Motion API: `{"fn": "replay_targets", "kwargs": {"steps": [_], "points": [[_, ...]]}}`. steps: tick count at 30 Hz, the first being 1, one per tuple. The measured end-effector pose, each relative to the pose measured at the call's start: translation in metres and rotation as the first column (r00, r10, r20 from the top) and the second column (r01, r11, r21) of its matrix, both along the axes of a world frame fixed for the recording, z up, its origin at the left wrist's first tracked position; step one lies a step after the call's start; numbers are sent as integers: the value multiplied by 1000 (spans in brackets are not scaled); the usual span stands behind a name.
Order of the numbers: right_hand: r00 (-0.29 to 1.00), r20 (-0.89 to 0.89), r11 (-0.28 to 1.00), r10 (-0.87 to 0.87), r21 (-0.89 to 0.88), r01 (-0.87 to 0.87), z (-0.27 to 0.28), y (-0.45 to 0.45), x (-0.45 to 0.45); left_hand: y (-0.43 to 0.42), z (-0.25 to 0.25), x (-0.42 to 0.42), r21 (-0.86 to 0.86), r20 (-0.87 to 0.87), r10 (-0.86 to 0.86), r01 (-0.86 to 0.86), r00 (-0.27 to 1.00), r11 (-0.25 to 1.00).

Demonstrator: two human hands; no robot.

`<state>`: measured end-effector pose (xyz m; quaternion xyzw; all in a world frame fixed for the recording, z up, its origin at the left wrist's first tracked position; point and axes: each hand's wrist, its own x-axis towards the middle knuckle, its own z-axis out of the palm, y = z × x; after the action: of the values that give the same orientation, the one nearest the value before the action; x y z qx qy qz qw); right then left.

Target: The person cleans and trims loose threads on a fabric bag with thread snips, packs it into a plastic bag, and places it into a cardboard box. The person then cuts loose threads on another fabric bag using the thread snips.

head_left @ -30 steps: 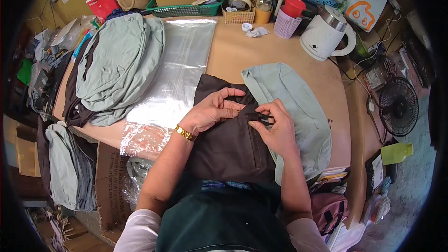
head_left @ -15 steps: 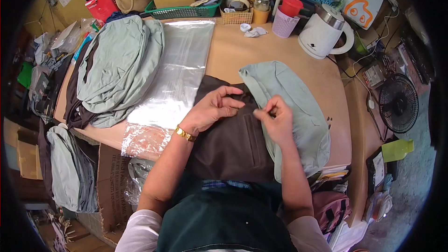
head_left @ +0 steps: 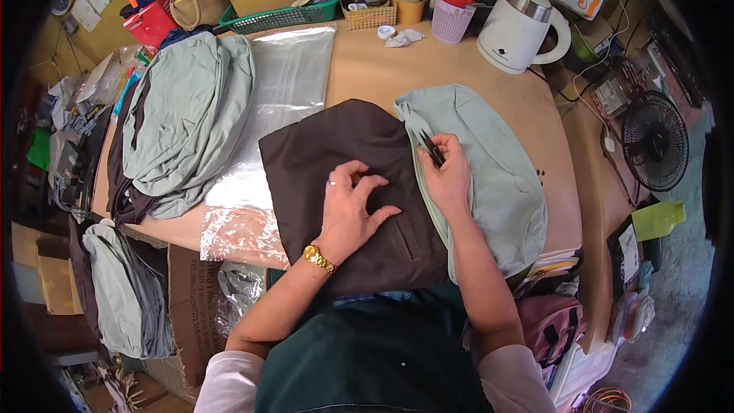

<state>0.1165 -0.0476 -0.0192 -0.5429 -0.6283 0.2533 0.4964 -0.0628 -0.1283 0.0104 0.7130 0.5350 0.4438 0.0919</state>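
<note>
My left hand (head_left: 352,210), with a gold watch at the wrist, rests on a dark brown cloth piece (head_left: 329,138), its fingers curved and apart with nothing between them. Beside its thumb is a stitched slit pocket (head_left: 406,237) in the cloth. My right hand (head_left: 446,176) is closed around small black thread snips (head_left: 433,151), whose pointed metal tips face up and left. Under that hand, the brown cloth meets a pale green fabric piece (head_left: 497,183) along a long edge; whether they are joined is hard to see.
Clear plastic bags (head_left: 287,76) lie left of the cloth, beside a pile of pale green fabric pieces (head_left: 180,107). A white kettle (head_left: 516,30), a purple cup (head_left: 451,19) and a green basket (head_left: 283,19) stand at the back. A black fan (head_left: 655,141) is at right.
My left hand has moved down and left, onto the cloth. The brown cloth is spread wider to the left. My right hand has risen slightly, and the snips now show in it.
</note>
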Motion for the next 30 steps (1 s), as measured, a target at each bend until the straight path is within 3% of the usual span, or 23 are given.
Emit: {"fn": "replay_targets", "kwargs": {"steps": [1,3,5,10,12,13,16,17,18,19,21,22,24,25,27,30], "points": [[1000,-4,1000,1,-1,-1,2,-1,-1,-1,-1,-1,-91,-87,-47,39,995,995],[991,133,999,-21,-27,25,9,-5,-3,3,-6,1,-84,-94,-59,51,994,995],[992,124,997,-13,-75,23,15,-7,-5,6,-4,5,-205,-107,-20,-2,994,979],[990,139,991,-5,-128,23,20,-9,-7,16,-9,7,-259,-187,-43,-7,981,966],[979,205,996,9,-86,9,13,-5,-3,18,-15,0,-175,-32,-90,83,995,981],[979,202,996,7,-84,10,14,-5,-2,17,-12,-8,-182,177,-75,107,981,977],[977,213,993,-1,-111,25,13,-5,2,10,-10,-63,-194,363,133,-64,922,979],[979,205,995,-2,-98,23,12,-4,2,9,-6,-90,-202,505,156,-59,849,978],[981,195,996,-3,-84,20,11,-4,2,3,2,-128,-248,543,197,-68,816,966],[981,195,996,-2,-84,19,11,-4,2,2,-10,-165,-168,591,279,-222,757,960],[975,221,994,-4,-107,29,13,-4,0,-14,14,-210,-335,687,509,-395,519,855],[976,219,994,-4,-107,28,14,-4,-1,-18,24,-207,-334,686,509,-397,520,855],[969,246,993,-14,-110,43,16,-5,-2,-21,36,-190,-224,684,312,-217,660,950],[969,248,993,-14,-111,43,15,-5,-1,-14,36,-165,-232,528,261,-159,808,960],[961,274,996,-42,-61,61,11,-4,-2,-7,45,-98,-379,541,108,127,834,917],[972,230,999,-40,-22,46,11,-6,-2,6,28,-17,-93,68,-145,151,987,984]]}}
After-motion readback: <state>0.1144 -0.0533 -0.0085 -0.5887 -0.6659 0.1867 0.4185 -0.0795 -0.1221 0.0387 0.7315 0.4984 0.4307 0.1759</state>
